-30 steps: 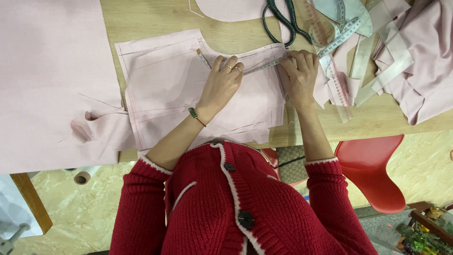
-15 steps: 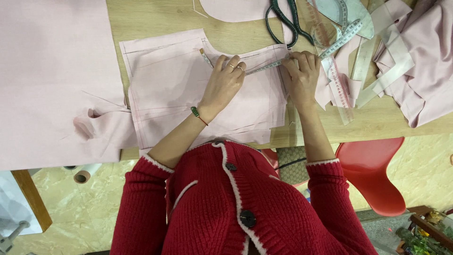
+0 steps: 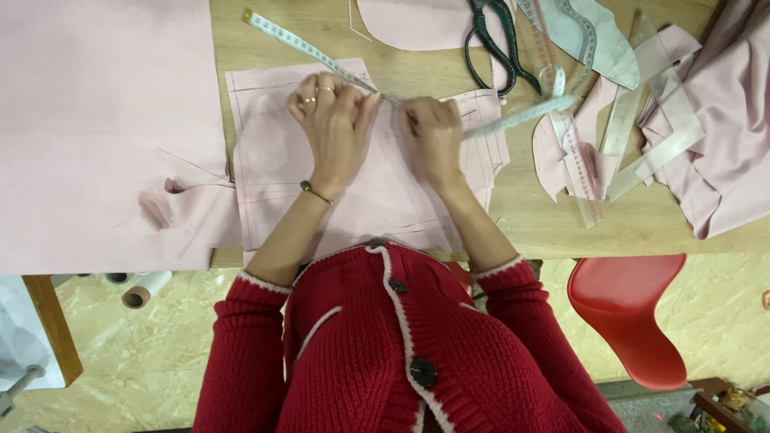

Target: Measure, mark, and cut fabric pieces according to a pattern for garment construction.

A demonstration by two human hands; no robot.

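- Measuring tape [image 3: 321,54] – pale green, stretched tight across the top of a pink fabric panel [image 3: 353,184] lying flat on the wooden table [image 3: 561,224]. One loose end runs up-left past the panel, the other trails off to the right.
- Left hand [image 3: 330,120] pinches the tape against the cloth, fingers bunched, rings showing, bracelet at the wrist.
- Right hand [image 3: 433,138] is just beside it, closed into a loose fist on the tape – both press down on the panel.
- Scissors [image 3: 489,36] with dark handles lie above, near clear rulers [image 3: 634,136] and a curved ruler [image 3: 593,36].
- Big pink sheet [image 3: 104,120] covers the table's left; red chair [image 3: 630,313] sits below right.
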